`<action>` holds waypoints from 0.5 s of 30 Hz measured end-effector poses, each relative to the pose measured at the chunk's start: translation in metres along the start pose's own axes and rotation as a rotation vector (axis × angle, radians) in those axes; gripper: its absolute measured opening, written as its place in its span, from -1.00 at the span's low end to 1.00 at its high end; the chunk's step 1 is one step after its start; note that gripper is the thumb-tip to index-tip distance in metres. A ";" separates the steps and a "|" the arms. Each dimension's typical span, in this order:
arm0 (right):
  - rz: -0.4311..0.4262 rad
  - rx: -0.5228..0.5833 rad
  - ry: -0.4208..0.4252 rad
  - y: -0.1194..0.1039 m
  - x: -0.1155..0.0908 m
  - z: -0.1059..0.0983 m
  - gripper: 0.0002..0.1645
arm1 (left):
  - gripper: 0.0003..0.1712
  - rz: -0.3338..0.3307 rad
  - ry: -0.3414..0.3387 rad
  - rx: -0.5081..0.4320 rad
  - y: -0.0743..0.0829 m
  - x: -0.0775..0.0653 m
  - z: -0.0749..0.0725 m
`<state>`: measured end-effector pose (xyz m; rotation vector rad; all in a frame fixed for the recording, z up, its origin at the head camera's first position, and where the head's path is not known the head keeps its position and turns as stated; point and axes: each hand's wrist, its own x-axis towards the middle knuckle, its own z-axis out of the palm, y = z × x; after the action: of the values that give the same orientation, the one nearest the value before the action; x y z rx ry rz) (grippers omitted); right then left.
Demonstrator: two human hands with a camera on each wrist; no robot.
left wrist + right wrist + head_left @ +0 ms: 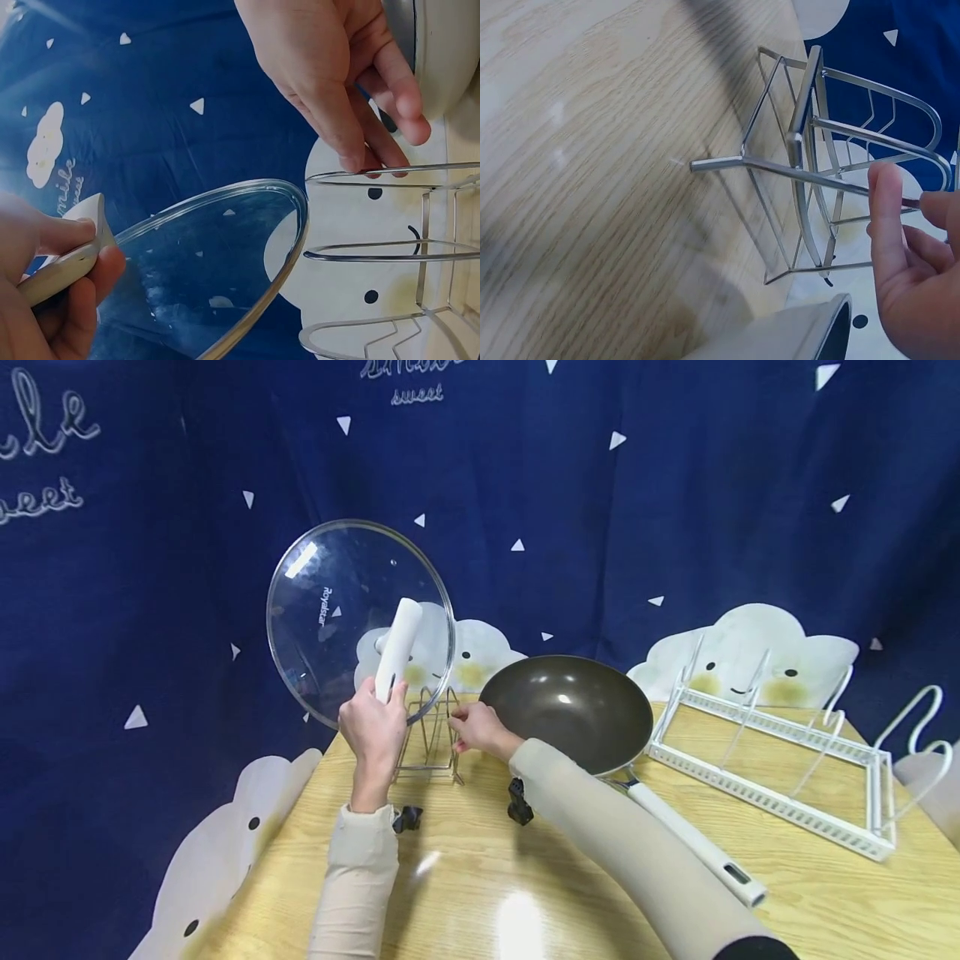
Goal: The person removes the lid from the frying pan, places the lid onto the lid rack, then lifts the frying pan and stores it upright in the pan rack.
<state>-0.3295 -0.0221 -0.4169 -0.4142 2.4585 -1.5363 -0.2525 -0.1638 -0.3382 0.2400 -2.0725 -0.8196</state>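
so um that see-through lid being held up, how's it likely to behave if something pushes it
The lid looks like glass, so it's probably stiff yet breakable. Its round outline suggests it might roll on edge. Held by one end of its white handle, it could twist.

We see a glossy, clear glass lid with a shiny metal rim and smooth white plastic handle, a polished metal wire rack, a dark, smooth, softly gleaming pan to the right, a glossy wood-grain table and a matt cloth curtain at the far side.
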 end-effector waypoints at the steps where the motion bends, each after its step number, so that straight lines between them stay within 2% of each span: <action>1: -0.007 -0.006 0.002 0.000 0.000 0.000 -0.55 | -0.66 -0.002 -0.003 0.003 0.000 0.000 0.001; 7: -0.045 -0.023 0.013 0.003 0.000 0.003 -0.65 | -0.65 -0.020 -0.026 0.024 -0.003 0.002 0.004; 15: -0.055 -0.015 0.040 0.005 -0.003 0.007 -0.68 | -0.67 -0.026 -0.064 0.046 -0.010 0.000 0.007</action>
<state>-0.3252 -0.0250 -0.4244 -0.4615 2.5103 -1.5628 -0.2593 -0.1684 -0.3468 0.2702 -2.1542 -0.8050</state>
